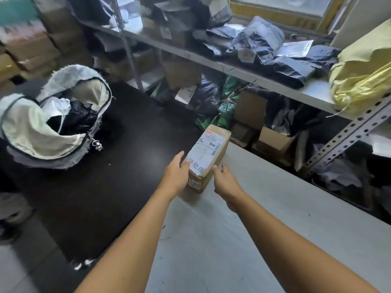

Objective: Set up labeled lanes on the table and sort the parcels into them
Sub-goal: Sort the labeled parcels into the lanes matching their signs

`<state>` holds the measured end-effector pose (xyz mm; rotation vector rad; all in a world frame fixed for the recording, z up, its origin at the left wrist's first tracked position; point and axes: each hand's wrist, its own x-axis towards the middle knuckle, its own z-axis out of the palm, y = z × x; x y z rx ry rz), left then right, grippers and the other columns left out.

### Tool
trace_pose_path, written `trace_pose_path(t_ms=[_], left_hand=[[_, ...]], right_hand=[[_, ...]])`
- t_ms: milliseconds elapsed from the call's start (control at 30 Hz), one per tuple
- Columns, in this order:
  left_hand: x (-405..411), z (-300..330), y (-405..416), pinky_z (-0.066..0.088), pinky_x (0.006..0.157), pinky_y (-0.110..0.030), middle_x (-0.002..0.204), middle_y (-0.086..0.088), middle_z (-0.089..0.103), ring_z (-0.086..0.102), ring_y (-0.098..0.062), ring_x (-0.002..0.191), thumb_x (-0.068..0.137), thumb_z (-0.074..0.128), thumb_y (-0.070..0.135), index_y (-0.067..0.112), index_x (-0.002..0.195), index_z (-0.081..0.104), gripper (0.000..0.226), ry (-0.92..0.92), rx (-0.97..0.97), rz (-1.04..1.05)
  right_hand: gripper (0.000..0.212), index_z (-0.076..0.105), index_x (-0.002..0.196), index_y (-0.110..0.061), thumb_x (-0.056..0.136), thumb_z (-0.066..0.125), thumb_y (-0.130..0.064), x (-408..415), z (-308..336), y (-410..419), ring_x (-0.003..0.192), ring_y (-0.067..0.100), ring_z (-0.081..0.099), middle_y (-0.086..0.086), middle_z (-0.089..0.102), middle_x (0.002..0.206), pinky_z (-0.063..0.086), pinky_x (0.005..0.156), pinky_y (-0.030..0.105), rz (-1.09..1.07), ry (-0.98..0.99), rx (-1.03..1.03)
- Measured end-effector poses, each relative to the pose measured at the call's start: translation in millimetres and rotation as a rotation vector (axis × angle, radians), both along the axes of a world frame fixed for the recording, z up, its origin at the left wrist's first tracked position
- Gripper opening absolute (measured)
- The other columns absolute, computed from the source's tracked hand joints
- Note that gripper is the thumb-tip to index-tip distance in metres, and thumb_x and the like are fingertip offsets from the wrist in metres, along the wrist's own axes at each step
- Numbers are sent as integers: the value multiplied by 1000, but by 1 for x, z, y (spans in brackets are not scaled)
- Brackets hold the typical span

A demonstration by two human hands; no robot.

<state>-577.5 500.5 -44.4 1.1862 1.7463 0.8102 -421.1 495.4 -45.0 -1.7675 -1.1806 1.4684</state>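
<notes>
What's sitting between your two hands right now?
In the head view, the cardboard box lies between the left hand and right hand, with a handwritten paper label on its near top; both hands touch its sides.

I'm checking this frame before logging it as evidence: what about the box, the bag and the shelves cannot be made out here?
All in the head view:
- Cardboard box: shipping label print too small; left hand and right hand cover its near sides, and the near end of the handwritten paper slip.
- White bag: contents mostly hidden by its folded rim.
- Upper-left shelves: motion-blurred.
- Yellow sack: cut off by the right edge.
</notes>
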Motion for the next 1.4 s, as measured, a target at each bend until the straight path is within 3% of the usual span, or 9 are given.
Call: trace_pose_path(t_ms=[133, 267, 400, 467, 633, 733, 1033, 1133, 1400], left_hand=[[-1, -11, 2, 38, 103, -23, 144, 10, 53, 51, -7, 128, 105, 40, 36, 28, 146, 46, 42, -138, -38, -40], [6, -12, -10, 45, 76, -15, 118, 17, 66, 60, 10, 99, 102, 46, 33, 39, 122, 53, 22, -194, -26, -31], [30, -10, -40, 49, 67, -15, 113, 12, 68, 68, 1, 95, 94, 51, 48, 47, 109, 51, 14, -358, -36, 35], [48, -7, -58, 52, 70, -24, 117, 10, 67, 69, -10, 102, 82, 53, 63, 50, 104, 50, 26, -431, -33, 57], [92, 6, -110, 57, 90, -49, 122, 9, 63, 64, -20, 115, 74, 61, 70, 50, 112, 50, 45, -540, -14, 60], [120, 22, -139, 58, 91, -46, 125, 9, 62, 62, -18, 116, 74, 61, 71, 51, 113, 49, 45, -547, 4, 5], [211, 98, -240, 60, 77, -30, 122, 25, 60, 63, -8, 113, 69, 61, 62, 63, 124, 40, 59, -599, 71, -177], [233, 121, -273, 60, 75, -28, 121, 28, 61, 63, -4, 111, 68, 59, 63, 68, 123, 41, 58, -598, 89, -219], [282, 174, -379, 58, 68, -21, 124, 27, 61, 62, 2, 109, 69, 56, 64, 60, 132, 42, 65, -564, 178, -337]], right_hand=[[50, 21, 153, -42, 104, 34, -42, -10, -10, 2, 112, 4, 47, -19, 43, 138, 40, 95, 35, 48, 179, -30], [52, 18, 148, -55, 103, 38, -38, -10, -11, -12, 102, -9, 56, -25, 50, 137, 42, 74, 21, 15, 286, -27], [43, 27, 136, -68, 101, 41, -48, 5, 1, -33, 111, 5, 56, -30, 54, 129, 40, 89, 45, -48, 362, -28], [39, 32, 134, -69, 101, 40, -51, 17, 8, -47, 110, 7, 56, -31, 55, 126, 41, 86, 44, -74, 375, -17], [43, 42, 133, -61, 91, 47, -52, 60, 27, -100, 112, 10, 63, -19, 62, 128, 51, 81, 39, -133, 389, 27], [49, 49, 132, -54, 84, 50, -48, 86, 43, -137, 107, 9, 66, -16, 66, 124, 55, 69, 24, -204, 423, 82], [47, 51, 121, -62, 74, 57, -58, 173, 99, -256, 103, -1, 65, -23, 68, 114, 57, 66, 19, -335, 403, 238], [34, 52, 110, -70, 80, 54, -55, 194, 119, -290, 100, -6, 63, -28, 67, 110, 56, 62, 16, -344, 399, 261], [39, 49, 118, -62, 80, 52, -53, 243, 167, -404, 95, -9, 62, -30, 66, 104, 54, 58, 14, -391, 441, 346]])
